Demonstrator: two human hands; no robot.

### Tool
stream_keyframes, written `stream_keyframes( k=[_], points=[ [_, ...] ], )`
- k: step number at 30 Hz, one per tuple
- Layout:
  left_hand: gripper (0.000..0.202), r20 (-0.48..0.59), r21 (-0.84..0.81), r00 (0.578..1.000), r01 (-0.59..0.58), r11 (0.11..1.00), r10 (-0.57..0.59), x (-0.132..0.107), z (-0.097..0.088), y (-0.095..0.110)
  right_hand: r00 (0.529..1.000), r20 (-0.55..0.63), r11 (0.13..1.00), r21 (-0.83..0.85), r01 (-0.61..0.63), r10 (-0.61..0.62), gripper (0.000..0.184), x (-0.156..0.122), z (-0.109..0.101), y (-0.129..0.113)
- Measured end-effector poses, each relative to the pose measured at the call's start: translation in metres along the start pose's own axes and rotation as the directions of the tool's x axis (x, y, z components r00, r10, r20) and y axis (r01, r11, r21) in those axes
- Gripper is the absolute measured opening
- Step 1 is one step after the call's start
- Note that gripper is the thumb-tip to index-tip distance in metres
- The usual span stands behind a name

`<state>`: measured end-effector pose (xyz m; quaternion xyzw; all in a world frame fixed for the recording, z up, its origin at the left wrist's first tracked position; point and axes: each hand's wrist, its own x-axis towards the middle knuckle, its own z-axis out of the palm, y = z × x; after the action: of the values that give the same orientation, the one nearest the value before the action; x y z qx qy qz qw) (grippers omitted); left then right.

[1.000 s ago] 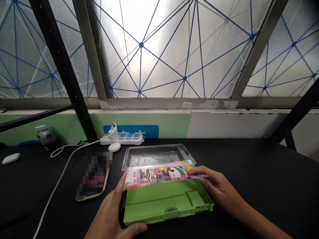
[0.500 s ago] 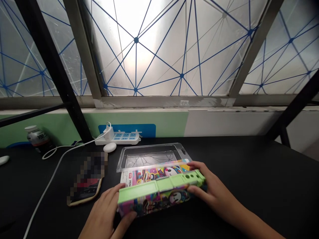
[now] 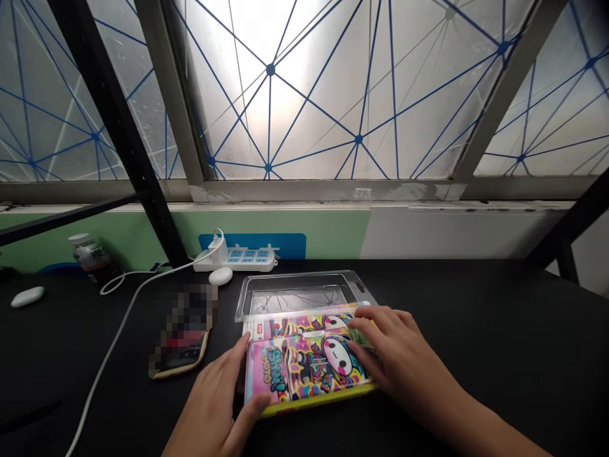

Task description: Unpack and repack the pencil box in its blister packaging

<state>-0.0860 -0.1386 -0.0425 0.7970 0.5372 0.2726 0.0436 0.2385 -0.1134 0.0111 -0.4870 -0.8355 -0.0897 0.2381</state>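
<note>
A pencil case (image 3: 309, 371) with a colourful cartoon print and a yellow-green lower edge lies with its broad printed face up. My left hand (image 3: 216, 403) is closed around its left end, thumb at the front corner and fingers along the left side. Across the top at the right end rests my right hand (image 3: 392, 349), its fingers apart and their tips touching the printed face. Part of the case's right end is hidden under that hand. Just behind the case, a printed card (image 3: 259, 329) shows partly, and a clear plastic tray (image 3: 304, 295) lies beyond it.
A phone (image 3: 183, 336) lies to the left, beside a white cable (image 3: 111, 355). Farther back are a power strip (image 3: 247, 257), a white oval object (image 3: 221, 276), another white object (image 3: 27, 297) and a bottle (image 3: 92, 257). Black metal posts (image 3: 118, 127) flank the black table (image 3: 476, 317).
The pencil case has tipped from its narrow green side onto its broad face, so the cartoon print is up. My right hand has moved from gripping its end to lying on top.
</note>
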Motion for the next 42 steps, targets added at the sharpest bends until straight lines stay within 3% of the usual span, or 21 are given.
stream_keyframes(
  k=[4,7,12,19,24,28,32,34,38,40,42],
  points=[
    [0.089,0.014,0.024,0.998,-0.055,0.998,0.055,-0.001,-0.002,0.005,0.985,0.122,0.989,0.092,0.113,-0.124,0.022,0.024,0.003,-0.036],
    [0.106,0.032,0.028,0.999,-0.041,0.999,0.04,0.002,-0.004,0.012,0.974,0.184,0.986,0.123,0.109,-0.131,0.021,0.042,0.011,-0.057],
    [0.111,-0.004,0.048,0.996,-0.086,0.995,0.086,0.005,-0.003,0.015,0.971,0.224,0.988,0.148,0.047,-0.08,0.024,0.05,0.022,-0.067],
    [0.11,-0.007,0.1,0.992,-0.124,0.987,0.125,0.003,0.004,0.005,0.977,0.196,0.991,0.115,0.067,-0.089,0.017,0.048,0.025,-0.068],
    [0.11,0.049,0.07,0.995,-0.093,0.993,0.09,0.006,0.0,0.011,0.985,0.068,0.986,0.056,0.157,-0.16,0.014,0.045,0.021,-0.072],
    [0.108,0.029,-0.01,0.998,-0.063,0.998,0.063,0.006,-0.005,0.017,0.974,-0.048,0.975,-0.004,0.221,-0.221,0.016,0.04,0.021,-0.072],
    [0.08,-0.005,-0.084,0.999,-0.037,0.996,0.037,0.003,-0.009,0.013,0.924,-0.199,0.945,-0.052,0.324,-0.328,0.022,0.035,0.022,-0.069],
    [0.068,0.029,-0.119,0.999,-0.038,0.992,0.041,0.001,-0.009,0.009,0.881,-0.267,0.919,-0.061,0.39,-0.392,0.023,0.033,0.016,-0.068],
    [0.094,0.037,-0.194,0.999,-0.013,0.981,0.021,0.0,-0.003,0.001,0.829,-0.205,0.841,0.043,0.539,-0.52,0.023,0.025,-0.017,-0.064],
    [0.102,0.036,-0.212,0.999,-0.008,0.977,0.016,0.001,0.001,-0.001,0.828,-0.133,0.811,0.165,0.561,-0.545,0.029,0.014,-0.037,-0.056],
    [0.105,0.036,-0.216,0.999,-0.013,0.976,0.022,0.001,0.003,-0.003,0.857,-0.024,0.817,0.289,0.499,-0.515,0.037,-0.005,-0.051,-0.043]
  ],
)
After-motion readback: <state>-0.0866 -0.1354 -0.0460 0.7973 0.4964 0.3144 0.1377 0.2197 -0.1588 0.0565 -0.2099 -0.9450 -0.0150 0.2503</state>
